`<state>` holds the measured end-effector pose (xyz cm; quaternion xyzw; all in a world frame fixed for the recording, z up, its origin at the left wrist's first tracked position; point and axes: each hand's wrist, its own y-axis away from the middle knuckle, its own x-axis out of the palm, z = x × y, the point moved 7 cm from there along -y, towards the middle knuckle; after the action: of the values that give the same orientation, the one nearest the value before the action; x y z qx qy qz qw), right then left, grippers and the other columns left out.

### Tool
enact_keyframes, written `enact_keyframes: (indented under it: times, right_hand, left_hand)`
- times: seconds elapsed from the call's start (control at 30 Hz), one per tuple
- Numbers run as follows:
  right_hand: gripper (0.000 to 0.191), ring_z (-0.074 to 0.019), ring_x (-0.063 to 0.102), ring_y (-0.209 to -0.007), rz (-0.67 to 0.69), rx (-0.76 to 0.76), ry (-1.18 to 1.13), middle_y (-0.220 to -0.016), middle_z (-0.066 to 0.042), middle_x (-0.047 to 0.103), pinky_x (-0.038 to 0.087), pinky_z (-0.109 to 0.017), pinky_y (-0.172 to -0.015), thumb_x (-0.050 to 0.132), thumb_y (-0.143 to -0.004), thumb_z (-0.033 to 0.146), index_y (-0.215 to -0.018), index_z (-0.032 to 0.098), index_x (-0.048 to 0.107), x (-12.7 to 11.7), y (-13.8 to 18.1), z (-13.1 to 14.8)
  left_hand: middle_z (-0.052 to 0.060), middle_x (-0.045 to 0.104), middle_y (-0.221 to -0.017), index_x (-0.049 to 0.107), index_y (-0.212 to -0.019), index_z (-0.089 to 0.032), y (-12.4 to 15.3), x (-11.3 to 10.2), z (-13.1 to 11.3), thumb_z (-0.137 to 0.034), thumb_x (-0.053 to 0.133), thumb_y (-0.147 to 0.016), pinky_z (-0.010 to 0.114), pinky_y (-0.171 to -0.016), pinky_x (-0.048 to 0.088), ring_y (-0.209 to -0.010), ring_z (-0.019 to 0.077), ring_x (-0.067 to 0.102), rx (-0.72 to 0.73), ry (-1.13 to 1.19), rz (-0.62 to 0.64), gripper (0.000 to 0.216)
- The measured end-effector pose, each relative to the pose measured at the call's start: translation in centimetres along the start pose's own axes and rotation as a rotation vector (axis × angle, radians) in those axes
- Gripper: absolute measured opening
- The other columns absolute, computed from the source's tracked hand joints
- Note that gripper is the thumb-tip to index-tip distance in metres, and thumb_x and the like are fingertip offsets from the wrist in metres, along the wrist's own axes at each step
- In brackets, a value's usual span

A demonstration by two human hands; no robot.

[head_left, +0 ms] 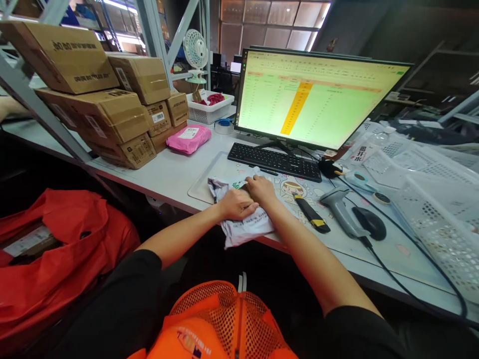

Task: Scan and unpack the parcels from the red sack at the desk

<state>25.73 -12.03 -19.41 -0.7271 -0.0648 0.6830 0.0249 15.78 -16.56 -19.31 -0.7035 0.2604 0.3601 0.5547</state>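
A crumpled grey-white plastic mailer bag (245,227) lies on the desk's front edge, partly on a white mat (209,174). My left hand (236,204) rests on top of it with fingers curled and pressed onto the bag. My right hand (261,188) lies just beyond it, fingers closed on the bag's far part near a green print. A black and yellow utility knife (312,213) lies to the right of my right hand, apart from it.
A black keyboard (275,160) and a monitor (314,99) stand behind the bag. A grey barcode scanner (342,212), a black mouse (370,223) and white mesh baskets (437,209) sit right. Cardboard boxes (101,114) and a pink parcel (188,138) sit left; a red bag (56,249) is below.
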Motion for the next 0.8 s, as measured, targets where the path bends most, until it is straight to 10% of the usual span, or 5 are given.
enact_keyframes:
  times: [0.5,0.8]
  right_hand:
    - [0.041,-0.0313,0.068,-0.109,0.02,0.218,0.025,-0.115,-0.021,0.072,0.044,-0.035,-0.085,0.032,-0.107,0.025,-0.135,0.017,0.062,-0.3,-2.0,-3.3]
    - [0.052,-0.0283,0.067,-0.107,0.106,0.142,-0.082,-0.118,-0.015,0.072,0.046,-0.031,-0.083,0.05,-0.101,0.06,-0.124,0.018,0.067,-1.1,0.3,-2.0]
  left_hand:
    - [0.001,0.059,-0.05,0.056,-0.058,-0.02,6.7,-5.2,-9.8,-0.044,0.043,-0.107,0.033,-0.051,0.029,-0.046,0.015,0.056,-0.029,-0.034,0.005,0.056]
    - [0.009,0.075,-0.092,0.07,-0.093,-0.019,10.0,-6.7,-0.8,-0.046,0.053,-0.101,0.034,-0.073,0.048,-0.088,0.0267,0.07,-0.561,-0.121,0.401,0.033]
